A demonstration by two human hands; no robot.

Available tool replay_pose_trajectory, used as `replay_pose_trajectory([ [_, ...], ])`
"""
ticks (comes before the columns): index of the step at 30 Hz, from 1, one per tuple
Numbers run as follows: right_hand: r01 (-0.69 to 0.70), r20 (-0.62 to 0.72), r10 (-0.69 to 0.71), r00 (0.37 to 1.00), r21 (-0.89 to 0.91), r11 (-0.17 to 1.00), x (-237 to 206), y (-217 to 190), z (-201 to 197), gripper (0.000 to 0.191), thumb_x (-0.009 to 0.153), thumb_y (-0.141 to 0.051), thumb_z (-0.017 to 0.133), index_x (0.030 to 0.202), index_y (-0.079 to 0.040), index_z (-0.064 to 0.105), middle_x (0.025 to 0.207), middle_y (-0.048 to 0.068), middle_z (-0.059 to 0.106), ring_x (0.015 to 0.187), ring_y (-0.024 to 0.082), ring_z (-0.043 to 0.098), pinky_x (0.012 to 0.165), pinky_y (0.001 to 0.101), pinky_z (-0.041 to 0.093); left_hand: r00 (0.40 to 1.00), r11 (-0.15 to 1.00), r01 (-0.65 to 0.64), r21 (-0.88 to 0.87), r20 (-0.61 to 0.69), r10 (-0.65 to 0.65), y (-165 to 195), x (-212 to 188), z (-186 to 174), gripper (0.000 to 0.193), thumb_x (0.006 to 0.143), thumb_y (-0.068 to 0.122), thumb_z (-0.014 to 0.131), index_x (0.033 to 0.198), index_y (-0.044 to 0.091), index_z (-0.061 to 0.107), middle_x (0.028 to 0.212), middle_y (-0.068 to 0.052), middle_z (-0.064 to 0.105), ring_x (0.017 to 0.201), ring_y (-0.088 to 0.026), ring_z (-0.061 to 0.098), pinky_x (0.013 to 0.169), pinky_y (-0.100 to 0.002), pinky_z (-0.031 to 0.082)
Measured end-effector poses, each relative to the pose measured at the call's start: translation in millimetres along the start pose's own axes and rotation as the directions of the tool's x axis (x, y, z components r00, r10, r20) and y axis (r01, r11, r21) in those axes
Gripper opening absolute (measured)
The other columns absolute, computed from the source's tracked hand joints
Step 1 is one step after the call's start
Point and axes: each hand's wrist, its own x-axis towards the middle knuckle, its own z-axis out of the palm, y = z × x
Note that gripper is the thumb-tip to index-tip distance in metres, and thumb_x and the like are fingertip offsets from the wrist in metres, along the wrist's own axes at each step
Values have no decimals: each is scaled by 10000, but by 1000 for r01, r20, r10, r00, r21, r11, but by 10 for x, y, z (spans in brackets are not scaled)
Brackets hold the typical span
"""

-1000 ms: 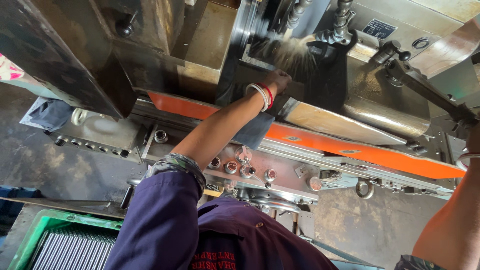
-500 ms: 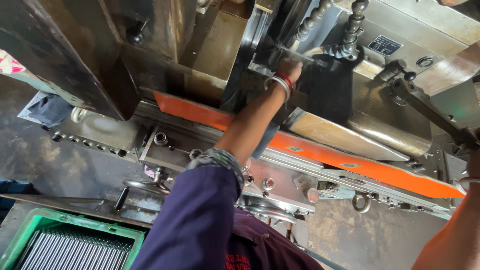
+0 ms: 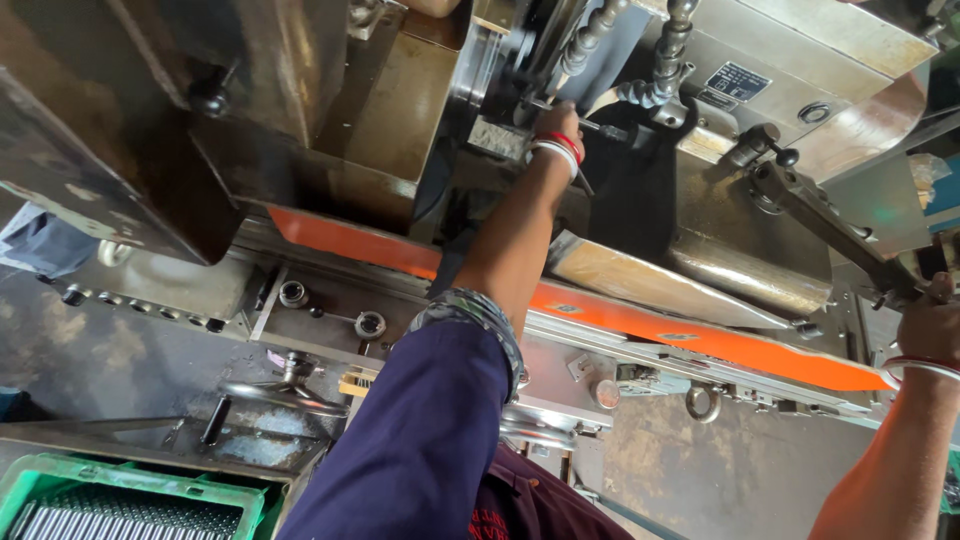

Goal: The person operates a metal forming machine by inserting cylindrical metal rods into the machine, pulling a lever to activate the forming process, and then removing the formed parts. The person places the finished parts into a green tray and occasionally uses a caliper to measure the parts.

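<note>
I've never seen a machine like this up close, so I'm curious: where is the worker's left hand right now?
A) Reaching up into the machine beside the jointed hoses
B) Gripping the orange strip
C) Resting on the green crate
A: the left hand is reaching into the machine's dark opening just below the jointed hoses, well above the orange strip and far from the green crate.

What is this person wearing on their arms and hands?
Both hands are bare, without gloves. The left hand has red and white bangles at the wrist, and that arm wears a dark blue sleeve rolled up near the elbow, showing a patterned cuff. The right hand has a similar red and white bangle; its forearm is bare.
</note>
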Motion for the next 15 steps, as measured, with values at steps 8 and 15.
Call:
replay_pose_trajectory([
  [8, 34, 49, -42, 998, 157, 987, -28, 81, 202, 444, 1159, -288, 440, 867, -42, 667, 703, 108, 667, 590, 252, 650, 532, 339, 478, 986, 982, -58, -181, -164, 28, -178, 276, 25, 195, 902, 215, 622, 969, 32, 618, 740, -89, 593, 552, -228, 540, 486, -357, 423],
  [15, 129, 17, -130, 991, 45, 991, -62, 145, 312, 364, 1137, -238, 472, 879, -61, 659, 690, 60, 643, 547, 196, 621, 527, 306, 467, 988, 974, 110, -197, -85, -128, -167, 293, -31, 227, 918, 331, 660, 948, 113, 604, 698, -22, 525, 524, -152, 476, 479, -308, 393],
])
